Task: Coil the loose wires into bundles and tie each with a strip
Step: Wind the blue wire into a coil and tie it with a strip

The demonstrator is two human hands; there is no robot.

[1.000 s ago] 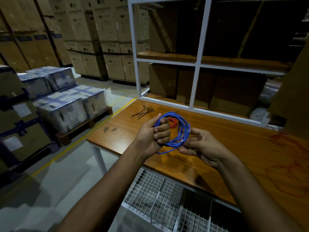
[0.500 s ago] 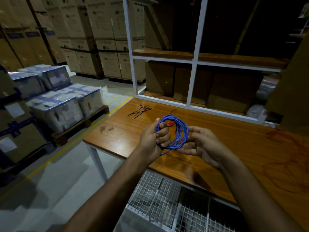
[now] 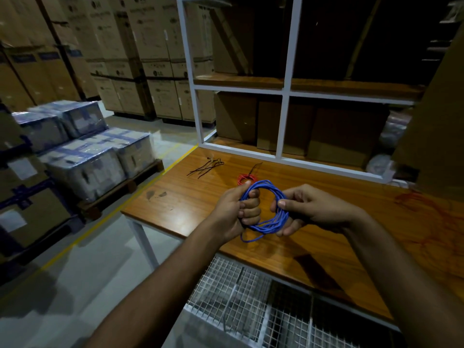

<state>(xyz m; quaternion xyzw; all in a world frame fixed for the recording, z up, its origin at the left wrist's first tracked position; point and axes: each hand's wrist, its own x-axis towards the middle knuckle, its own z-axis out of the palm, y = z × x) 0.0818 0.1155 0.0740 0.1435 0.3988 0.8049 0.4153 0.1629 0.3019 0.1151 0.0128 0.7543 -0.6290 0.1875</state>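
The blue wire [image 3: 268, 208] is wound into a round coil that stands almost upright, its opening facing the camera, and one loose end hangs down at the lower left. It is held above the wooden table [image 3: 190, 197], between both hands. The left hand [image 3: 234, 209] grips its left side in a fist, and the right hand [image 3: 305, 209] pinches its right side. Behind lie a red wire [image 3: 243, 178] and some dark strips [image 3: 204, 167].

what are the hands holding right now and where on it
Both hold the blue wire coil. The left hand has its fingers curled round the coil's left side; the right hand pinches the right side between thumb and fingers.
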